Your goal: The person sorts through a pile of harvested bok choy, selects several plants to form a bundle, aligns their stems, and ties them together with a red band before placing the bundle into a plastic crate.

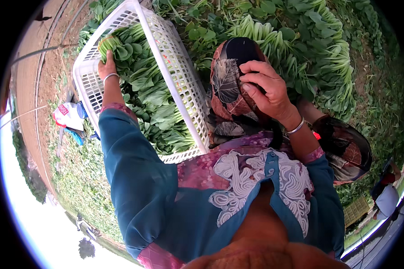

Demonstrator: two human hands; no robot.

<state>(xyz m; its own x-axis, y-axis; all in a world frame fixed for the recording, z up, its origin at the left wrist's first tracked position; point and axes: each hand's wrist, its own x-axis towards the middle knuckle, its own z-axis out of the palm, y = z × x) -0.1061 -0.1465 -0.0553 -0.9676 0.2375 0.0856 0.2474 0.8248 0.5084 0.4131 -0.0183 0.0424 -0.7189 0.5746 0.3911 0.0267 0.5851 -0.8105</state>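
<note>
My left hand [107,68] grips the stem end of a bundle of leafy greens [108,44] like bok choy, bound with an orange band. It is inside the far end of a white plastic crate [168,72], at the left. Rows of leafy green bunches [160,97] fill much of the crate, leaves overlapping. Over my bent knee [227,80] in leaf-patterned trousers hovers my right hand [266,85], its fingers curled with a gap to the thumb. Nothing shows in it.
Cut greens lie in rows [340,67] on the ground beyond my knees. A white plastic bag [69,116] rests left of the crate. At the right rim are another person [387,198] and a yellowish crate [356,211]. A pole [42,50] crosses the bare soil at upper left.
</note>
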